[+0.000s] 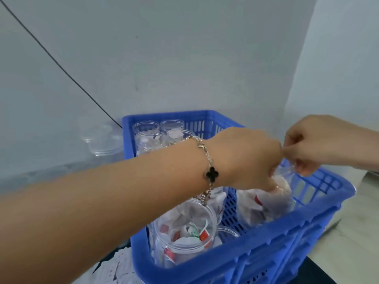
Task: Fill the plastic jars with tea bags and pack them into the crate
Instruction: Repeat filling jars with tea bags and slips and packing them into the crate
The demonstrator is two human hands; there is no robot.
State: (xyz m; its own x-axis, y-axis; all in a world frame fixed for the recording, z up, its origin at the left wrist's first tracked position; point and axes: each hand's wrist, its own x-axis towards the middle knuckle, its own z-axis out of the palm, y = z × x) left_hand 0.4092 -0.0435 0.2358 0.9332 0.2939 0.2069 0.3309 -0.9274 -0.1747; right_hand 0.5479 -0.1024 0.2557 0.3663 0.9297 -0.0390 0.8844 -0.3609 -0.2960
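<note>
- Nearest us: the left forearm crosses the frame, bracelet on the wrist; left hand is over the right part of the blue crate; its fingers curl down onto a clear plastic bag of tea bags inside the crate; exact fingertip contact is hidden by the hand
- Right hand comes in from the right; fingers pinched together on the top edge of that bag, touching the left hand's knuckles; we judge both hands are opening or pulling at the bag
- Open jar at the crate's near left corner holds tea bags, no lid on; looks well filled
- Another open jar rim just beside it, contents unclear
- Closed jars stand at the crate's far end; we judge these done
- Empty clear jars or lids on the surface left of the crate, blurred
- Loose packets by the crate's near left
- Progress: partway; several jars packed, near jars need lids, bag stock remains
</note>
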